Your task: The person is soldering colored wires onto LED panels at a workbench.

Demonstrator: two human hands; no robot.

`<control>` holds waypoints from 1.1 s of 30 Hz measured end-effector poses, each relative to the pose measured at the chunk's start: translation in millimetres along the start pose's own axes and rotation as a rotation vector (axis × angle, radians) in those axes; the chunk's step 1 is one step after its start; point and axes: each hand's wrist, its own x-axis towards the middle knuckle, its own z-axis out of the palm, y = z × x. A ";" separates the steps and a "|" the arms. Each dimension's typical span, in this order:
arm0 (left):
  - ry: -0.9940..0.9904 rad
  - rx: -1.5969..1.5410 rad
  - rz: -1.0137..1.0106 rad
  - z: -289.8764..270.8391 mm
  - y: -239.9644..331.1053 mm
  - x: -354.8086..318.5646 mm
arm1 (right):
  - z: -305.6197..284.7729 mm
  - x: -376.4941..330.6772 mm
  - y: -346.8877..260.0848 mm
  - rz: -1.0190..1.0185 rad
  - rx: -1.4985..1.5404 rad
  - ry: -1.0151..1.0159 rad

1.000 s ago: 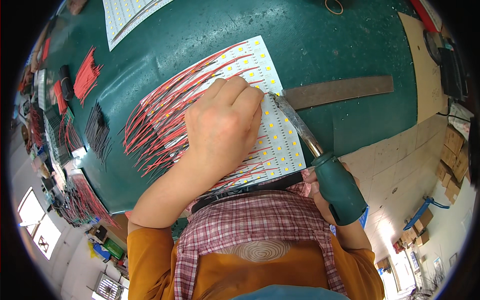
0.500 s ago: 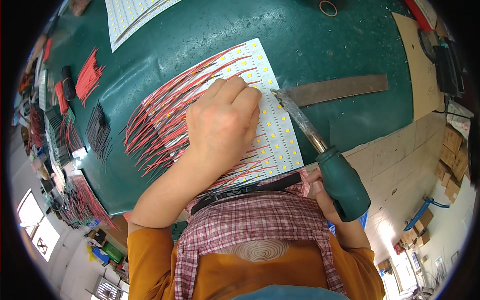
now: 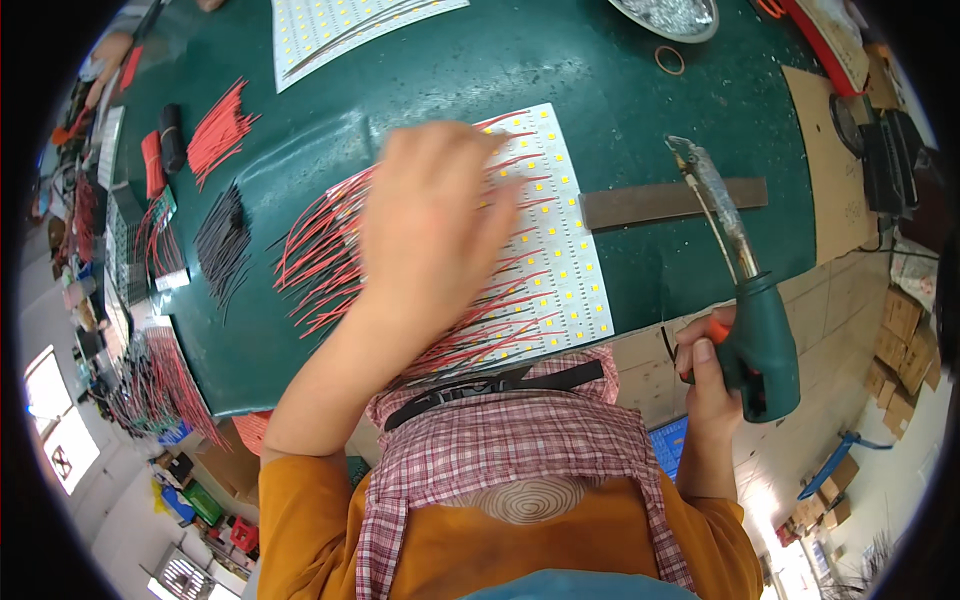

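Observation:
A white LED board (image 3: 570,250) with rows of yellow chips lies on the green tabletop, tilted slightly. Many red and black wires (image 3: 320,250) run from its chip rows toward the left. Over the board's middle is my left hand (image 3: 430,220), smeared by motion; whether its fingers hold a wire does not show. My right hand (image 3: 708,372) grips a green pistol-shaped soldering iron (image 3: 765,340) near its orange trigger, off the table's near edge. The iron's metal barrel points up and away, its dark tip right of the board, over the table and apart from the board.
A brown flat strip (image 3: 680,203) lies right of the board, below the iron's tip. Loose red wires (image 3: 220,132) and black wires (image 3: 223,245) lie left. Farther off are another LED board (image 3: 320,40), a dish of silvery bits (image 3: 672,15) and a tan ring (image 3: 669,61). Cardboard (image 3: 825,170) covers the right edge.
The soldering iron has swung right, away from the board, its tip lifting off. My left hand has shifted slightly left and up, its closed fingers now blurred. The dish has come into view.

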 end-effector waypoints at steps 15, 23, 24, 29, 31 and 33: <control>-0.027 0.171 0.183 77.6 30.0 3.4 | 6.5 1.8 2.7 -0.212 0.142 0.098; 0.184 0.257 -0.191 -62.0 -94.4 -13.0 | 0.6 2.0 -1.9 -0.214 0.079 0.029; 0.270 0.359 -0.252 -82.2 -137.0 -34.0 | -0.4 1.9 -2.3 -0.185 0.071 0.021; -0.078 0.492 -0.469 -140.1 -208.5 -98.1 | 7.4 5.2 2.0 -0.130 0.048 0.001; -0.113 0.479 -0.450 -138.4 -211.6 -100.4 | 13.2 5.7 -1.1 -0.123 0.072 -0.048; -0.157 0.600 -0.393 -137.5 -212.8 -94.9 | 17.2 4.5 -5.8 -0.117 0.066 -0.064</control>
